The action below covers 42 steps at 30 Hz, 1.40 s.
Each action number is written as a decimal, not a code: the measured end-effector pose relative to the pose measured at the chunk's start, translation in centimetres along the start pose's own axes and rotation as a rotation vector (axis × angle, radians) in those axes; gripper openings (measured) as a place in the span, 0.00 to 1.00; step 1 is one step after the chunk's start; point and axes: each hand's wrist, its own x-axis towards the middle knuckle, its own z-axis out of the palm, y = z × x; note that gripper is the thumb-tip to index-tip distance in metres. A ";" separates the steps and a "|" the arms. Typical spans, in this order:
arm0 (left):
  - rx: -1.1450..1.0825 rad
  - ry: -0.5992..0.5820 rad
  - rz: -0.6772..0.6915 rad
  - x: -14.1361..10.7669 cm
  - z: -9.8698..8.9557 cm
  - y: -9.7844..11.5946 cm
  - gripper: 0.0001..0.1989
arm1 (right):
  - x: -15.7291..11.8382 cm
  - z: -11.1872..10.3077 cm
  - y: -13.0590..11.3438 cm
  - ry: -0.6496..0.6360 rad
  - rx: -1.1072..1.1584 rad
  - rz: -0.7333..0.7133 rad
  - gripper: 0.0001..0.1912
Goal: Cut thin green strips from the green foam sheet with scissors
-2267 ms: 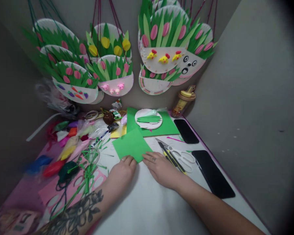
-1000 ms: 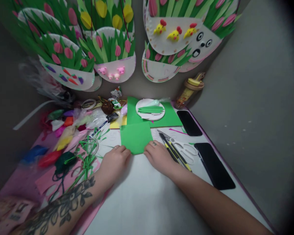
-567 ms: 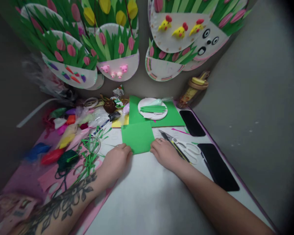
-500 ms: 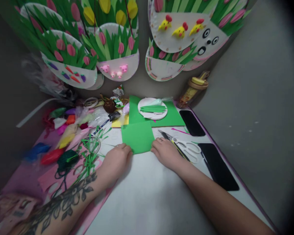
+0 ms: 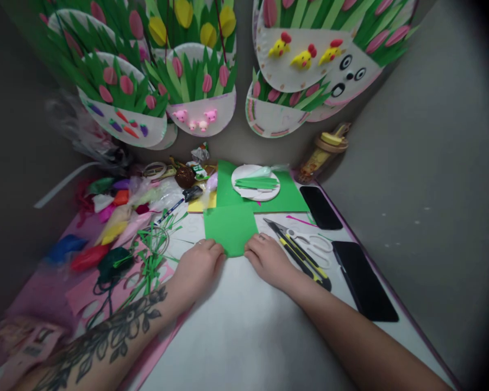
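Note:
A sheet of green paper (image 5: 230,228) lies on the white tabletop in front of me, its near edge slightly curved. My left hand (image 5: 201,265) is closed on its near left corner, fingers curled and the thumb mostly hidden. At the near right corner my right hand (image 5: 268,259) grips the same sheet with bent fingers. Beside my right hand lie a yellow-and-black utility knife (image 5: 303,252) and white-handled scissors (image 5: 315,245). Thin green paper strips (image 5: 152,260) are heaped to the left of my left hand.
Behind the sheet, a paper plate (image 5: 238,190) with green strips sits on larger green paper (image 5: 291,198). Two black phones (image 5: 321,207) lie at the right, near a drink cup (image 5: 320,157). Colourful clay packets (image 5: 106,217) crowd the left; plate crafts (image 5: 204,111) hang on the wall.
My right hand has slid inward along the sheet's near edge, toward my left hand. More of the utility knife now shows. The whole view has shifted slightly.

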 end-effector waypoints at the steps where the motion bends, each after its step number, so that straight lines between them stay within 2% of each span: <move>1: 0.007 -0.003 -0.002 0.0 0.0 0.0 0.11 | 0.1 0.2 -0.1 -0.001 0.009 0.014 0.07; 8: 0.018 -0.042 -0.038 0.3 -0.2 0.3 0.11 | 0.4 0.3 0.0 0.012 -0.008 0.054 0.08; 17: 0.050 -0.043 -0.068 0.5 0.1 0.5 0.11 | 0.7 0.2 -0.4 -0.060 -0.116 0.167 0.08; 29: 0.101 -0.077 -0.079 0.9 -0.1 0.7 0.11 | 0.9 0.2 -0.7 -0.047 -0.114 0.198 0.08; 36: 0.118 -0.157 -0.088 1.0 -1.0 1.0 0.10 | 0.8 0.3 -0.5 -0.009 -0.088 0.210 0.06; 42: 0.113 -0.230 -0.102 0.6 -1.9 0.1 0.12 | 0.4 0.6 0.1 0.103 0.004 0.239 0.04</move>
